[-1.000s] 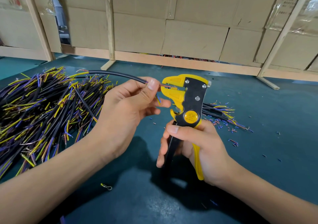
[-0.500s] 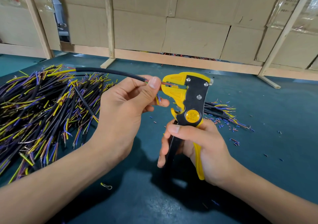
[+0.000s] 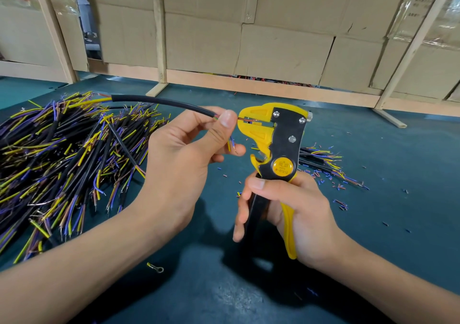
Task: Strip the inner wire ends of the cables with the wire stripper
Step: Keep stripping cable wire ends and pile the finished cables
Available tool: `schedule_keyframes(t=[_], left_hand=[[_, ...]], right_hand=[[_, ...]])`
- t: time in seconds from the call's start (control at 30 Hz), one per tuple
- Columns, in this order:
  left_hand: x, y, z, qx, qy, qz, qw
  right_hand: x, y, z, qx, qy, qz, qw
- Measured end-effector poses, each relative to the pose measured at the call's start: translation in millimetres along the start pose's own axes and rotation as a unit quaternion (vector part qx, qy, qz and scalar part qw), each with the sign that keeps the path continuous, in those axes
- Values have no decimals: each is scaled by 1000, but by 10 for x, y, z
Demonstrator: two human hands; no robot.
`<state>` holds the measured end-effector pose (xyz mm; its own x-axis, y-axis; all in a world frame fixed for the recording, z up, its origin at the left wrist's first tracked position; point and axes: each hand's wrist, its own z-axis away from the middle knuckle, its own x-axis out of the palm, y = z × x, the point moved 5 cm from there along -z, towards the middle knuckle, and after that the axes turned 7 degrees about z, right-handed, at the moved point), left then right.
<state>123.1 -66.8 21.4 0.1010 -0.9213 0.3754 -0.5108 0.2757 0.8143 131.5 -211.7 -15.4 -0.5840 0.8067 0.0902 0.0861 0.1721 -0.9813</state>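
My left hand (image 3: 189, 156) pinches a black cable (image 3: 159, 102) near its end, thumb on top. A thin red inner wire (image 3: 245, 119) runs from that end into the jaws of the yellow and black wire stripper (image 3: 276, 139). Two more inner wires, blue and yellow, hang down by my left fingers. My right hand (image 3: 291, 209) grips the stripper's handles and holds the tool upright, jaws pointing left. A large pile of black cables (image 3: 62, 159) with yellow, blue and brown inner wires lies on the left of the green table (image 3: 398, 174).
A smaller bunch of cables (image 3: 321, 159) lies behind the stripper, with several cut insulation bits (image 3: 341, 204) scattered to its right. A small ring terminal (image 3: 155, 268) lies near my left forearm. Cardboard panels on wooden frames (image 3: 286, 49) close off the far table edge.
Both hands and the stripper rose slightly and the cable's far end swung up. The red wire stays in the jaws, which look a little more closed on it.
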Motion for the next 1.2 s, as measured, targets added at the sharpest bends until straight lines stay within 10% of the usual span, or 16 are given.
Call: schedule_keyframes(t=[0.57,0.97,1.2], left_hand=[[-54,3,-18,-27,1,-48,998],[-31,-22,-88,-267,-127,79,952],[-27,9,-131,-120,-72,32,990]], right_hand=[[-76,-14,12,3,39,15,999],[-31,-20,-13,32,-47,-52,997],[-63,5,-20,27,16,-16,999]])
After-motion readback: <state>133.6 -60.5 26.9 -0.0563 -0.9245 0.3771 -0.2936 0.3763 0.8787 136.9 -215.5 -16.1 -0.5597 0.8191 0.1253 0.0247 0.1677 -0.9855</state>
